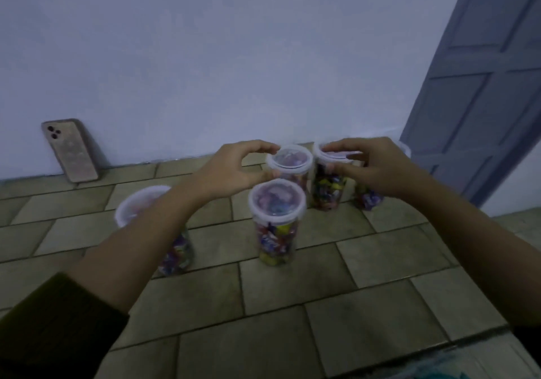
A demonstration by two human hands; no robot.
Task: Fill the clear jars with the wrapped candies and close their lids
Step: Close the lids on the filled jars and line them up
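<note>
1. Evidently the filling is over. Every jar I can see is packed with wrapped candies (275, 241) and wears a lid, so the step in hand looks like pressing the last lids shut.
2. The person's left grip (231, 168) is curled narrow round the lid rim of the back jar (289, 159), forefinger on the far edge and thumb on the near edge.
3. The right grip (380, 168) is curled likewise round the lid of the neighbour jar (326, 188). That jar stands just beside the back jar, touching or nearly so; the blur stops me saying which.
4. All the jars stand upright on the tiled floor (366, 305). A front jar (276, 226) is just before the back one, a left jar (140, 203) is half hidden under the left forearm, and a far-right jar (367, 200) is behind the right grip.
5. Next, I judge, each lid wants a firm push straight down round its rim until it seats, with the jar steadied so it does not tip.
6. Room is tight in the cluster, where the back, neighbour and front jars crowd together, so a sideways nudge could knock one into another. The wall (234, 56) runs close behind them, a door (483, 86) stands at the right, and a phone (70, 150) leans on the wall well apart at the left. The tiles nearer the person give room to draw a jar out.
</note>
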